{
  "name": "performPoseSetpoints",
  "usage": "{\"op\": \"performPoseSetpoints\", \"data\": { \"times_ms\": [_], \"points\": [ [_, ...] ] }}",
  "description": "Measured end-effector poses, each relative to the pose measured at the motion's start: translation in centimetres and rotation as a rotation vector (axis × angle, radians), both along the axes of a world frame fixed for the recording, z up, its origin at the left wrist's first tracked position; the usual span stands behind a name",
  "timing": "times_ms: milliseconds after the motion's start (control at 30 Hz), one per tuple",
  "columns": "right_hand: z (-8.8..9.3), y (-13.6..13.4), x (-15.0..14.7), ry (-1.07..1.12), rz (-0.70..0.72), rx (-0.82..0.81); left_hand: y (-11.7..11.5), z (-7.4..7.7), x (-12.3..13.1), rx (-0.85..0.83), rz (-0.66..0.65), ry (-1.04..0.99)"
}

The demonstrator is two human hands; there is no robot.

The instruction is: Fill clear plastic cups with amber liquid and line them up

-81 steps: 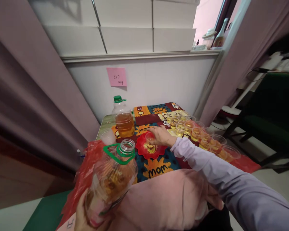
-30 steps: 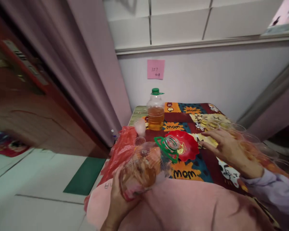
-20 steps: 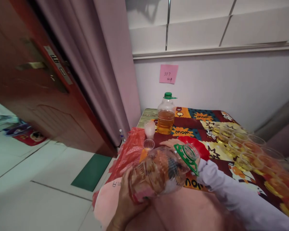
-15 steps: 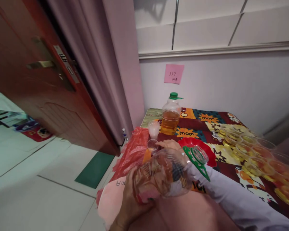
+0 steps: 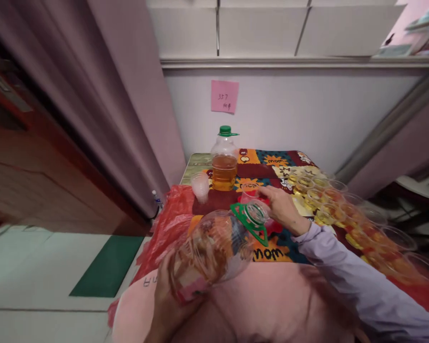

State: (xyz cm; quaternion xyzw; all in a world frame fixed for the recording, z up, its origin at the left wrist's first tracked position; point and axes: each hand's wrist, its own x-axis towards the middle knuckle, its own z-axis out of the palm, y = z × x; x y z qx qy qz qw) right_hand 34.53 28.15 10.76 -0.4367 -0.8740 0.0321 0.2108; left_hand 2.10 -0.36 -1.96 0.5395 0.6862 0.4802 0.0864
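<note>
Some amber liquid lies in the jug the left hand grips; the right hand holds a cup.

pink note on wall (green mat on floor)

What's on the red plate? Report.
A clear cup, held by the right hand, shows at the red plate; whether it rests there is hidden. Hand and open bottle cover much of the plate.

Soft, even indoor light; right of the pink note, the clear cups blur slightly, while left of it the door looks dim and stretched.
</note>
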Motion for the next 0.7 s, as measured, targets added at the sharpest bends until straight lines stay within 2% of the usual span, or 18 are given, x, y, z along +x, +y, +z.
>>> {"op": "performPoseSetpoints", "data": {
  "times_ms": [133, 300, 500, 600, 700],
  "points": [
    [-1.8, 0.0, 4.0, -0.159, -0.077, 0.001, 0.6, 1.6, 0.1, -0.019, 0.031, -0.093],
    [-3.5, 0.0, 4.5, -0.152, -0.078, -0.021, 1.0, 3.4, 0.9, -0.011, 0.074, -0.1],
    [-3.0, -0.1, 3.1, -0.161, -0.142, -0.111, 1.0, 4.0, 0.9, -0.025, 0.073, -0.098],
    [-2.6, -0.5, 3.4, -0.158, -0.151, -0.119, 1.0, 4.2, 1.3, -0.019, 0.069, -0.102],
    [-2.0, -1.5, 4.3, 0.016, -0.163, -0.079, 1.0, 4.2, 2.1, 0.004, 0.108, -0.134]
  ]
}}
